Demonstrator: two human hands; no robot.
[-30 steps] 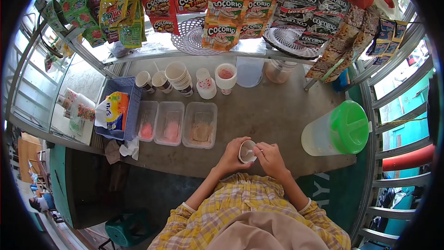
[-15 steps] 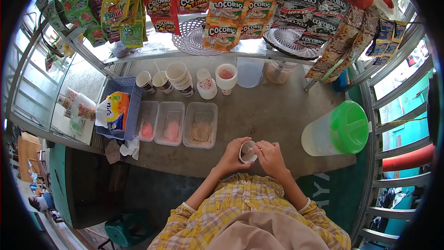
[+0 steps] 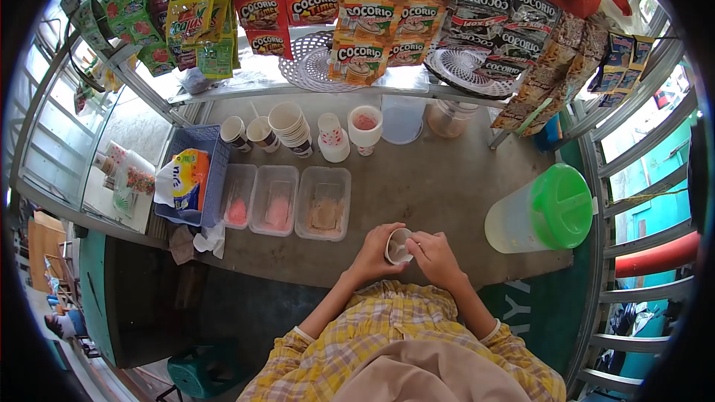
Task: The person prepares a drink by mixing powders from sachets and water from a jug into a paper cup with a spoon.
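Observation:
A small white paper cup (image 3: 397, 252) is held by my left hand (image 3: 374, 252), whose fingers wrap its left side close to the counter's near edge. Above the cup's right rim, my right hand (image 3: 435, 255) is closed in a pinch. From those fingers a thin pale spoon-like utensil (image 3: 403, 250) dips into the cup, mostly hidden by the hand. Left of the hands stand three clear plastic tubs; the nearest tub (image 3: 323, 204) holds brown powder, while the middle tub (image 3: 273, 201) and far-left tub (image 3: 237, 195) hold pink powder.
Stacked paper cups (image 3: 289, 126) and a white cup holder (image 3: 365, 128) line the back. A blue basket (image 3: 195, 136) sits at the left, and a green-lidded pitcher (image 3: 514, 219) at the right. Drink sachets (image 3: 369, 22) hang overhead. A green stool (image 3: 205, 372) stands below.
My right hand has shifted slightly at the cup's rim, and the pale thing inside the cup sits a little differently. The cup stays in my left hand.

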